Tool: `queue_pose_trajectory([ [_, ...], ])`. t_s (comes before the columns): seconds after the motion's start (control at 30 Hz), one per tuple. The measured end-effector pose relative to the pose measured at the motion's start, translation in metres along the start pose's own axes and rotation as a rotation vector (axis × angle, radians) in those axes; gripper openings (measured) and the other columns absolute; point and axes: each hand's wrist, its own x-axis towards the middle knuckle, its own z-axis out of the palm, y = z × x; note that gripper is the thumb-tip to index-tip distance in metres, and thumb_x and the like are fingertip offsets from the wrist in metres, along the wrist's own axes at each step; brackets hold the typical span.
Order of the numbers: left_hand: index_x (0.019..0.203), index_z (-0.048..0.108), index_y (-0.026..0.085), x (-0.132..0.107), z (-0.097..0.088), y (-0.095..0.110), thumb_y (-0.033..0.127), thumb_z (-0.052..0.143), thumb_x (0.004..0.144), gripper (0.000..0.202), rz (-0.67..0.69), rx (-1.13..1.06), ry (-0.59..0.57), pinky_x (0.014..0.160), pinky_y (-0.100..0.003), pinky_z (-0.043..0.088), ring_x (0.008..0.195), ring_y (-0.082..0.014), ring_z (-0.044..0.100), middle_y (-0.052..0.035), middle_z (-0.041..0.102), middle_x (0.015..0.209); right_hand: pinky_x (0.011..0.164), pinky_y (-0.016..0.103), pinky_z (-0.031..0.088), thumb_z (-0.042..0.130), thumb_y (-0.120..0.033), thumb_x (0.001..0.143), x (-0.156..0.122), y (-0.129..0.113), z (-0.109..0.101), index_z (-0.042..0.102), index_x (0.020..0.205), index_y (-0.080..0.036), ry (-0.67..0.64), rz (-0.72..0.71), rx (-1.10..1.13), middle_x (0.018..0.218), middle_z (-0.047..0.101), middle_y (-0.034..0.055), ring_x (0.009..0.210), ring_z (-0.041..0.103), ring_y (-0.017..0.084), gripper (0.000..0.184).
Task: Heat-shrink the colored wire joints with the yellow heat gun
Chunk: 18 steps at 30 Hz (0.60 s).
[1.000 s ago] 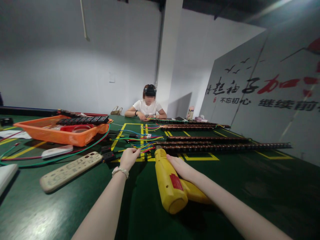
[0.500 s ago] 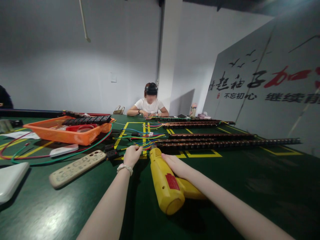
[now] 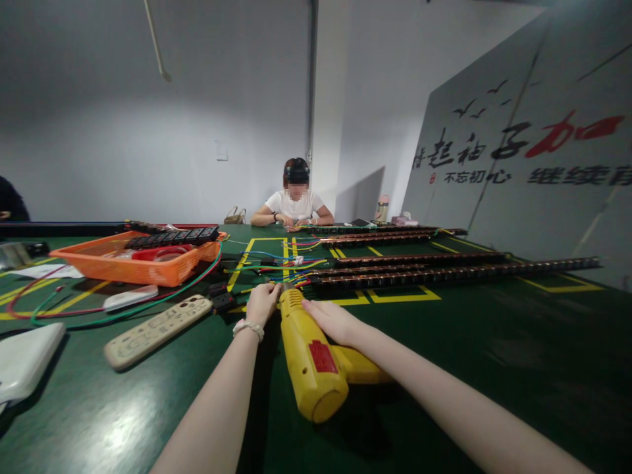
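My right hand [image 3: 336, 321] grips a yellow heat gun [image 3: 310, 362] with a red label, laid on its side so that its handle points right. The nozzle reaches the coloured wires [image 3: 296, 280] that come out of the near end of a long dark strip [image 3: 419, 275]. Just left of the nozzle, my left hand [image 3: 263, 304] is closed in a pinch on those wires. Its fingertips hide the wire ends. A black connector [image 3: 223, 299] lies left of my left hand.
On the green table [image 3: 474, 368], an orange basket [image 3: 133, 266] holds dark parts. A beige power strip [image 3: 158, 331], a white box [image 3: 29, 362] and loose red and green cables lie at left. More strips [image 3: 385, 237] run across the back. A co-worker [image 3: 296, 197] sits opposite.
The heat gun in my right hand has shifted left, its nozzle now close to my left fingers. My left hand stays nearly in place. The view has shifted slightly.
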Motion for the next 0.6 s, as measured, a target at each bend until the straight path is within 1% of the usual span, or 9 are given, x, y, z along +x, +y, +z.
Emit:
queue_pose_trajectory([
  [0.13, 0.054, 0.055, 0.018, 0.000, 0.000, 0.000, 0.047, 0.039, 0.083, 0.044, -0.017, 0.010, -0.005, 0.052, -0.024, 0.025, 0.054, -0.0132, 0.043, -0.0007, 0.051, 0.054, 0.082, 0.035, 0.043, 0.020, -0.058, 0.095, 0.000, 0.004, -0.003, 0.066, 0.095, -0.016, 0.009, 0.022, -0.014, 0.101, 0.069, 0.0114, 0.093, 0.061, 0.026, 0.063],
  [0.23, 0.052, 0.052, 0.019, -0.001, -0.001, 0.002, 0.047, 0.040, 0.082, 0.043, -0.037, 0.007, -0.005, 0.051, -0.024, 0.024, 0.052, -0.0136, 0.044, 0.0001, 0.049, 0.050, 0.082, 0.035, 0.043, 0.020, -0.058, 0.095, -0.002, 0.013, -0.009, 0.066, 0.093, -0.016, 0.022, 0.041, -0.015, 0.098, 0.069, 0.0112, 0.090, 0.062, 0.025, 0.063],
  [0.33, 0.052, 0.053, 0.019, -0.003, -0.003, 0.004, 0.046, 0.040, 0.082, 0.042, -0.048, -0.027, -0.015, 0.050, -0.024, 0.025, 0.052, -0.0137, 0.045, 0.0000, 0.050, 0.049, 0.085, 0.035, 0.043, 0.021, -0.057, 0.095, -0.007, 0.024, -0.019, 0.067, 0.096, -0.015, 0.039, 0.054, -0.006, 0.101, 0.068, 0.0116, 0.093, 0.061, 0.025, 0.062],
  [0.47, 0.055, 0.056, 0.019, -0.007, -0.007, 0.009, 0.045, 0.042, 0.080, 0.039, -0.049, -0.048, -0.024, 0.050, -0.024, 0.027, 0.050, -0.0142, 0.046, -0.0002, 0.050, 0.048, 0.087, 0.038, 0.042, 0.021, -0.057, 0.095, -0.019, 0.036, -0.032, 0.066, 0.098, -0.014, 0.068, 0.088, 0.008, 0.100, 0.068, 0.0116, 0.095, 0.061, 0.026, 0.062],
  [0.6, 0.055, 0.056, 0.019, -0.011, -0.010, 0.013, 0.045, 0.041, 0.080, 0.039, -0.050, -0.035, -0.039, 0.051, -0.024, 0.028, 0.051, -0.0146, 0.047, -0.0007, 0.051, 0.049, 0.091, 0.038, 0.041, 0.024, -0.056, 0.094, -0.025, 0.043, -0.036, 0.067, 0.095, -0.016, 0.083, 0.111, 0.020, 0.098, 0.068, 0.0108, 0.099, 0.059, 0.027, 0.059],
])
